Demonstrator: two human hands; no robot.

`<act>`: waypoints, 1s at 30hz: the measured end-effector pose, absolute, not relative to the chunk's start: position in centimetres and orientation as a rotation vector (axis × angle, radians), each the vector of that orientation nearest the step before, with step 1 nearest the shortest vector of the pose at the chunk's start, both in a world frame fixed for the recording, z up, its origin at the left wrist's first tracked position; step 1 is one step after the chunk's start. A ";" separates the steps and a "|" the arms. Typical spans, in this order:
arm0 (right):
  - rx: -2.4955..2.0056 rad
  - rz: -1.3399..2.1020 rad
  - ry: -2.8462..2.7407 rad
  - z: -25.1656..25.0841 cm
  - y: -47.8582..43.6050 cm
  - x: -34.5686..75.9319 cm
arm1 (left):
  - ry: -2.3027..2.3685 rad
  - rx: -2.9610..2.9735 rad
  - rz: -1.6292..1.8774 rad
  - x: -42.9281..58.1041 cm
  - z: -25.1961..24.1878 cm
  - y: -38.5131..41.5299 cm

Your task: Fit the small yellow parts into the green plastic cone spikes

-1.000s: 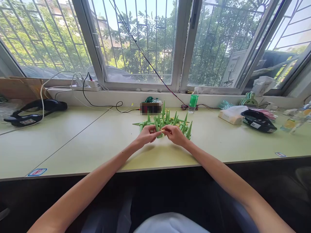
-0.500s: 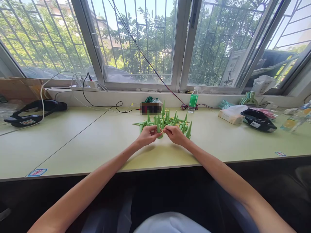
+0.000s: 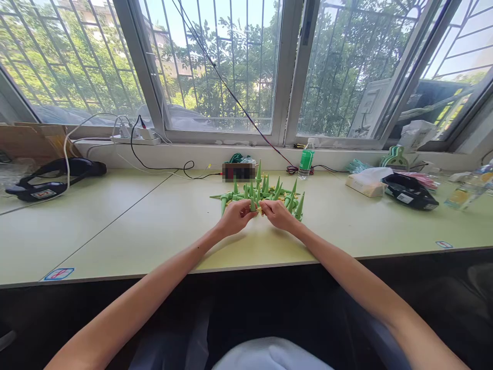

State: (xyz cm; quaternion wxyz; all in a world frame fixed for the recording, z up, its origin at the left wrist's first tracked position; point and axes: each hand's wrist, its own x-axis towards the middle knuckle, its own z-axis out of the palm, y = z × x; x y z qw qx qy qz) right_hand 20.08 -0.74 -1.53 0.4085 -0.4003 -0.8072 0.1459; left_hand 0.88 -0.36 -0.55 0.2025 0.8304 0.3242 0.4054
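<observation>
My left hand (image 3: 235,216) is closed around a green cone-shaped piece (image 3: 252,204), its tip pointing up. Close beside it on the right, my right hand (image 3: 278,213) pinches a small yellow piece (image 3: 260,210), which sits in the narrow gap between the two hands. I cannot tell whether the yellow piece touches the cone. Just behind my hands a cluster of several green cones (image 3: 259,172) stands and lies on the table, with small yellow bits among them. Part of the cluster is hidden by my fingers.
Behind the cones is a blurred dark box (image 3: 239,172). A water bottle (image 3: 306,160) stands near the sill. To the right are a tissue pack (image 3: 365,184) and a black strapped device (image 3: 410,191); another black headband (image 3: 40,186) lies at left near cables. The table (image 3: 127,231) ends close to me.
The green cone in my left hand is now more upright and slightly apart from my right fingers. A yellow piece shows more clearly in my right fingertips.
</observation>
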 end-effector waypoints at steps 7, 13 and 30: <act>-0.941 0.418 -1.983 -1.1 -1.3 19.8 | 0.894 1.904 1.131 1.0 0.1 -0.6; -0.875 0.448 -1.960 -1.0 -1.5 19.9 | 0.842 1.711 1.069 0.8 0.7 -0.8; -0.948 0.331 -2.024 -1.7 -0.8 20.2 | 0.854 2.013 1.023 1.0 0.2 -0.7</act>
